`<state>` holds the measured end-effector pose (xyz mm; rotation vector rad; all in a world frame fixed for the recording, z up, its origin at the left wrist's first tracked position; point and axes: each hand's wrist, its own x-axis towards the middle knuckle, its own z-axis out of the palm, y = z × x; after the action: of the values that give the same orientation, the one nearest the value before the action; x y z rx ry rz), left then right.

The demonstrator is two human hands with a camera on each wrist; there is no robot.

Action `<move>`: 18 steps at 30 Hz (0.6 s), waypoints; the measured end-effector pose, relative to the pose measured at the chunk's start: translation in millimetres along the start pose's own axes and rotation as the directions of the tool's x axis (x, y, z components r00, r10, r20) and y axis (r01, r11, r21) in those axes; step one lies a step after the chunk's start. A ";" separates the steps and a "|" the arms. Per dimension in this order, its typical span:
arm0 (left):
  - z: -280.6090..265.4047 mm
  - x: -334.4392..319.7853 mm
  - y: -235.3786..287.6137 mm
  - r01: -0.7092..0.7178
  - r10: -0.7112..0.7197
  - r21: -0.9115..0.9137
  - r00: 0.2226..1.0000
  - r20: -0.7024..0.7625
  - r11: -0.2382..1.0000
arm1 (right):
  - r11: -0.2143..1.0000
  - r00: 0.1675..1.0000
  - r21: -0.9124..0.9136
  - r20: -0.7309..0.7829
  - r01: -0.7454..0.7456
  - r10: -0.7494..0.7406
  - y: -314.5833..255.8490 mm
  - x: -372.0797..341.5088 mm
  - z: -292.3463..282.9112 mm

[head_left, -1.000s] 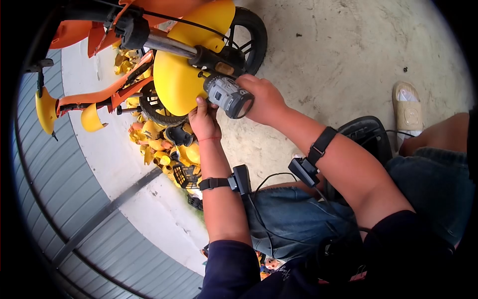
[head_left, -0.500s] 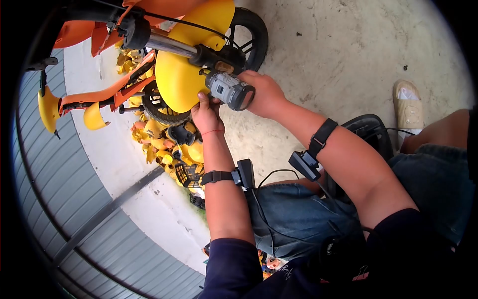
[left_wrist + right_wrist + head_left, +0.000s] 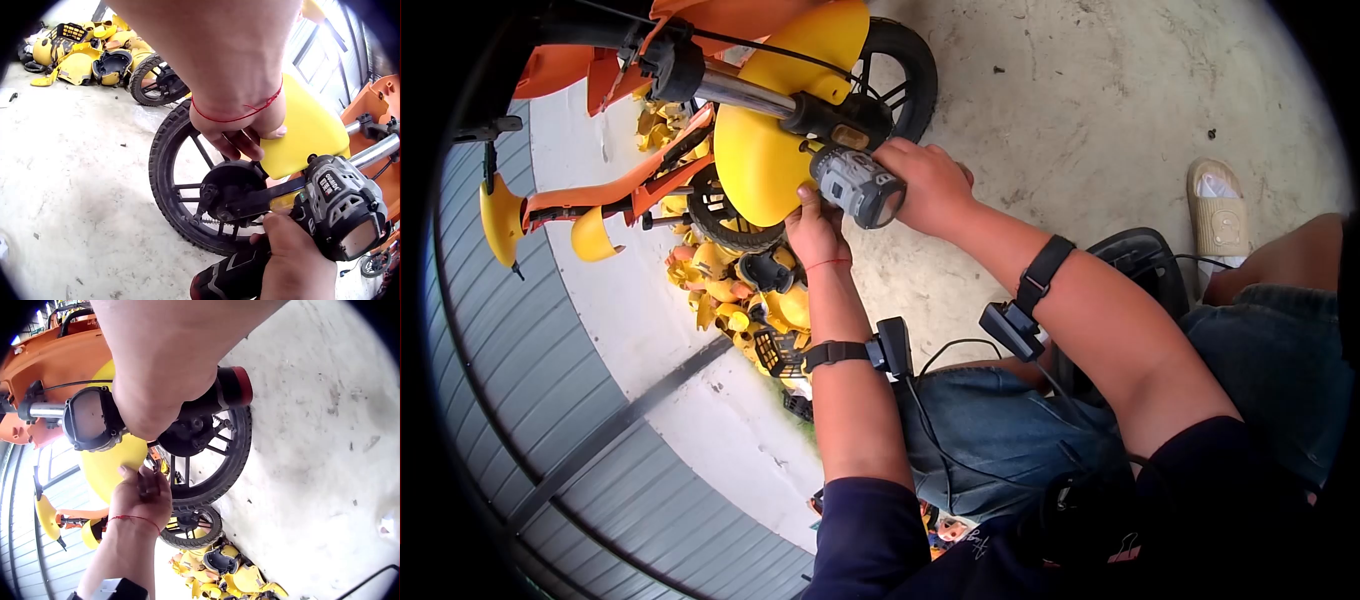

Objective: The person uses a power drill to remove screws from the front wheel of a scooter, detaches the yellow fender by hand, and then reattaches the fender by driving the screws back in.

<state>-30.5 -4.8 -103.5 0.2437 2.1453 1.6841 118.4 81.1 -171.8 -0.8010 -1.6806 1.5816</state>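
A grey and black power drill [image 3: 855, 187] is gripped by the right hand [image 3: 925, 187], its fingers round the handle in the left wrist view. The drill's nose meets the side of the yellow fender [image 3: 755, 165] beside the fork leg [image 3: 745, 92]. By the fender's lower edge, the left hand [image 3: 813, 228] pinches the rim, thumb on the outer face and fingers curled behind it, as the right wrist view also shows [image 3: 142, 497]. Behind the fender stands a black spoked wheel [image 3: 165, 187]. The bit's tip is too small to make out.
A second orange and yellow vehicle [image 3: 615, 195] stands beyond the first. Yellow shells and helmets [image 3: 78, 62] lie piled on the floor. A black seat or stool [image 3: 1140, 265] is by the person's leg, and cables hang from the wrist cameras.
Over the last second the drill has shifted slightly upward with the right hand, and the left hand has moved slightly up and right along with the fender. Both holds look the same.
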 end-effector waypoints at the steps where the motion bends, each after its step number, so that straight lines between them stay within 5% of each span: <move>1: 0.8 -0.6 0.6 -0.002 0.002 -0.001 1.000 0.001 1.000 | 1.000 1.000 -0.010 -0.001 0.003 -0.003 -0.2 -0.2 -0.6; 18: -2.3 1.5 -0.6 0.005 -0.006 0.039 1.000 0.023 0.999 | 0.992 0.993 -0.058 -0.020 0.112 -0.114 9.8 5.7 2.0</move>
<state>-32.8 -6.4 -103.9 0.2665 2.1617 1.6295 113.3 85.3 -181.2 -0.7362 -1.7303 1.4484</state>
